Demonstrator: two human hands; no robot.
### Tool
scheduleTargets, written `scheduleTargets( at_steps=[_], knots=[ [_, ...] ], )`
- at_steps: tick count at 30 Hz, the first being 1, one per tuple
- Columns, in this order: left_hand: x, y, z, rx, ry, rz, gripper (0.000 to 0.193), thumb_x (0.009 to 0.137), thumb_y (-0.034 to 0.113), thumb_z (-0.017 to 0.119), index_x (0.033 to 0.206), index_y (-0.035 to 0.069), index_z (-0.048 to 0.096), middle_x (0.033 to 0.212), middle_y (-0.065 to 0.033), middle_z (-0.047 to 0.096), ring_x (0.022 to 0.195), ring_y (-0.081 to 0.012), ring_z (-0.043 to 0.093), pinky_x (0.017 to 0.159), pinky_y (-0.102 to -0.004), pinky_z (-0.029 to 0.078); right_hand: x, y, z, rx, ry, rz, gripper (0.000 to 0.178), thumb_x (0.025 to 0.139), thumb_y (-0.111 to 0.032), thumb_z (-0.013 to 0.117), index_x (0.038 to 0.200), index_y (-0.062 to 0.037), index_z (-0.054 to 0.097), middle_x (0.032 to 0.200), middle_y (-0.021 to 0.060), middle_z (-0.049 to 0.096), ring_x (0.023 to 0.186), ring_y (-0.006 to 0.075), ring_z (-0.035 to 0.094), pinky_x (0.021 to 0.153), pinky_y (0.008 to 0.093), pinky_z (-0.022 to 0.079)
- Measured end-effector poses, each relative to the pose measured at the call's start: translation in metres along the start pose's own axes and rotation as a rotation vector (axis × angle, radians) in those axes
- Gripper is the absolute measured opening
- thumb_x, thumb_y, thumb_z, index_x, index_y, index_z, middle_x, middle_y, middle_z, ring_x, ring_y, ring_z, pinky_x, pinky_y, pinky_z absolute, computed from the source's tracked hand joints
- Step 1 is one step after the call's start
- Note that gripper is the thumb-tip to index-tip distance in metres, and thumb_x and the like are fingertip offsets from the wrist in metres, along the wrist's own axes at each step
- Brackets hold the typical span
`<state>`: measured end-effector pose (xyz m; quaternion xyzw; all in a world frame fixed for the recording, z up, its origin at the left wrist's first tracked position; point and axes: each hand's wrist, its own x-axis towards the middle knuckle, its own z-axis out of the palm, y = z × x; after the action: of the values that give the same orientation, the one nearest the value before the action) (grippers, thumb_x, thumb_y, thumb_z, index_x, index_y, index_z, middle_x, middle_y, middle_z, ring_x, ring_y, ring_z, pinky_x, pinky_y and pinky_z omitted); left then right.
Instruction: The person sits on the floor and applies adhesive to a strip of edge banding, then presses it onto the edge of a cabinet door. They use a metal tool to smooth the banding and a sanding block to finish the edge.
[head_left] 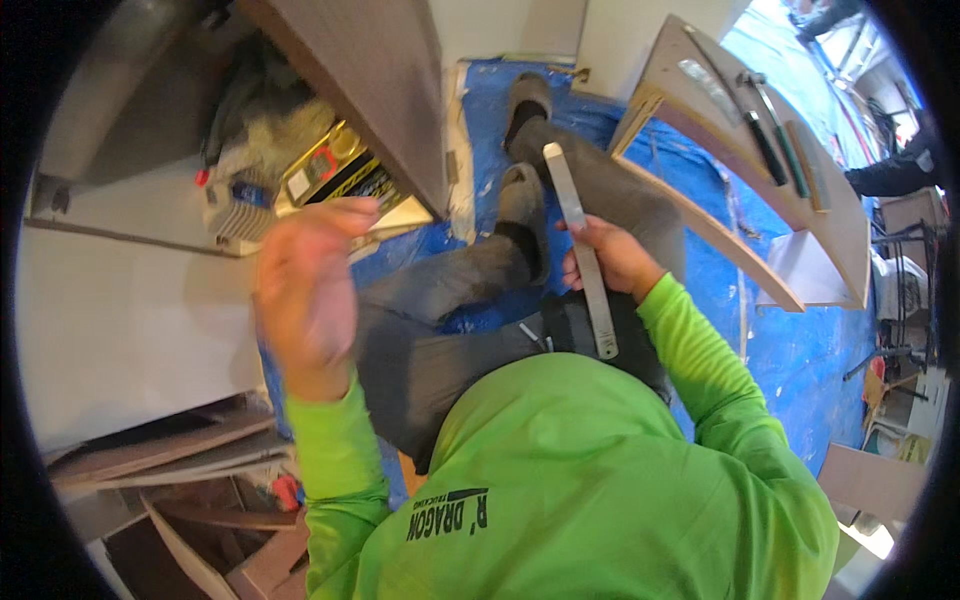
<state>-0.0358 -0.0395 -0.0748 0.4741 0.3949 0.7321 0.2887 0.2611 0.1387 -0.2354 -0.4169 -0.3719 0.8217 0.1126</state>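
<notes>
My right hand (615,258) is closed around a steel ruler (590,270), a long flat metal strip with rounded ends and a small hole at its near end. The ruler slants over my lap, its far end above my knee. My left hand (312,285) is raised in front of a cabinet (370,80) on the left, its fingers stretched toward the right. That hand is slightly blurred, and nothing shows in it. Behind it, inside the cabinet, stand a yellow and black tin (350,175) and a grey ribbed container (238,210).
At right, an open wooden frame (715,225) carries a hammer (785,145), a long-bladed tool with a black handle (768,150) and a wooden strip (808,165). Blue sheeting (800,375) covers the floor. Wood offcuts (190,510) lie lower left. Another person's dark sleeve (900,165) shows far right.
</notes>
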Motion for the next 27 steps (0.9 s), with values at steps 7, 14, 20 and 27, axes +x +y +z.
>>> scheduleTargets(
  at_steps=[7, 14, 20, 27],
  knots=[
    [-0.086, -0.172, -0.084, 0.123, 0.396, -0.71, 0.036, 0.102, 0.038, 0.058, 0.091, 0.005, 0.068, 0.091, -0.0089, 0.071, 0.09, -0.0213, 0.067, 0.085, -0.0364, 0.051, 0.049, -0.006, 0.041, 0.258, -0.058, -0.038, 0.023, 0.104, -0.023, 0.051, 0.117, -0.0045, 0.053, 0.084, 0.0122, 0.063, 0.07, 0.0262, 0.064, 0.061, 0.0384, 0.054],
    [-0.055, -0.285, -0.098, 1.316, 0.02, -0.69, 0.058, 0.086, 0.058, 0.068, 0.085, 0.0, 0.074, 0.083, -0.0228, 0.072, 0.083, -0.0391, 0.071, 0.075, -0.0448, 0.054, 0.132, 0.011, 0.073, 0.265, 0.015, 0.086, 0.011, 0.099, -0.007, 0.051, 0.11, -0.005, 0.051, 0.079, 0.0136, 0.061, 0.066, 0.0277, 0.063, 0.059, 0.0405, 0.056],
    [-0.04, -0.317, -0.11, 1.551, -0.041, -0.641, 0.064, 0.086, 0.063, 0.061, 0.078, 0.001, 0.075, 0.079, -0.0236, 0.072, 0.075, -0.0426, 0.07, 0.069, -0.0507, 0.055, 0.149, 0.054, 0.069, 0.235, 0.067, 0.181, 0.015, 0.094, -0.002, 0.05, 0.109, -0.0036, 0.05, 0.08, 0.0146, 0.062, 0.066, 0.0287, 0.064, 0.058, 0.0419, 0.056],
    [-0.048, -0.34, -0.113, 1.622, -0.082, -0.657, 0.059, 0.085, 0.059, 0.063, 0.072, 0.003, 0.076, 0.077, -0.0218, 0.072, 0.072, -0.042, 0.07, 0.069, -0.0508, 0.056, 0.165, 0.051, 0.066, 0.268, 0.119, 0.171, 0.013, 0.098, -0.006, 0.05, 0.111, -0.0033, 0.049, 0.083, 0.0172, 0.064, 0.065, 0.0297, 0.065, 0.058, 0.0411, 0.057]
  ],
)
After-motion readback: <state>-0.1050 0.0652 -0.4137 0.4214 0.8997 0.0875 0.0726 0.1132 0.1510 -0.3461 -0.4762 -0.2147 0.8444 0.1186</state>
